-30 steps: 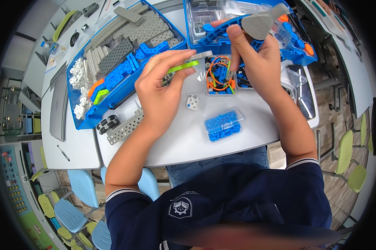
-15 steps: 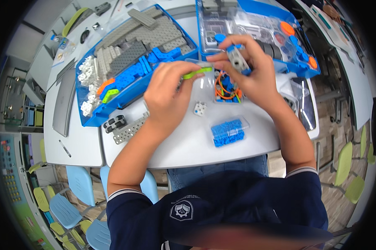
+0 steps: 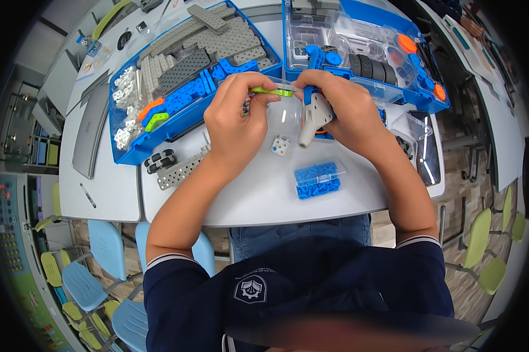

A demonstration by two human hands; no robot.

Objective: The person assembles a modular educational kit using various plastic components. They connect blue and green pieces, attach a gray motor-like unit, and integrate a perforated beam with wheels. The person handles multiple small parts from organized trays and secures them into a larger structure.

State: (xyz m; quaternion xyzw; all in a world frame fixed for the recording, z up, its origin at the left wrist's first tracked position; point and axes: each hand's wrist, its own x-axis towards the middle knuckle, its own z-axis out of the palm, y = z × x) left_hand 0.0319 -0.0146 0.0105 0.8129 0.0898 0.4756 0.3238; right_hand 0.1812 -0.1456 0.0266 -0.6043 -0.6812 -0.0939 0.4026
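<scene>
My left hand [image 3: 236,120] pinches a lime-green strip-like construction piece [image 3: 274,92] between thumb and fingers. Close by on the right, my right hand [image 3: 349,111] is wrapped round a grey and blue pistol-shaped tool [image 3: 314,120]. Its pale grey rounded end slants down toward me, and a blue part rises above my fingers. The tool's upper part is next to the green piece's right end; whether they touch I cannot tell. Below the hands lies a small white block with holes [image 3: 280,145]. A clear plastic box of small blue pegs [image 3: 320,180] stands nearer to me.
At the back left, a blue bin [image 3: 159,142] holds grey, blue and white pieces. Another blue bin [image 3: 434,105] at the back right has wheels and gears. A grey perforated assembly [image 3: 182,172] lies left of my forearm. A tablet [image 3: 427,149] sits at the right edge, a laptop [image 3: 91,132] far left.
My right hand has turned the tool, so its grey end now points down toward me. The green piece stays in my left hand, now held more level.
</scene>
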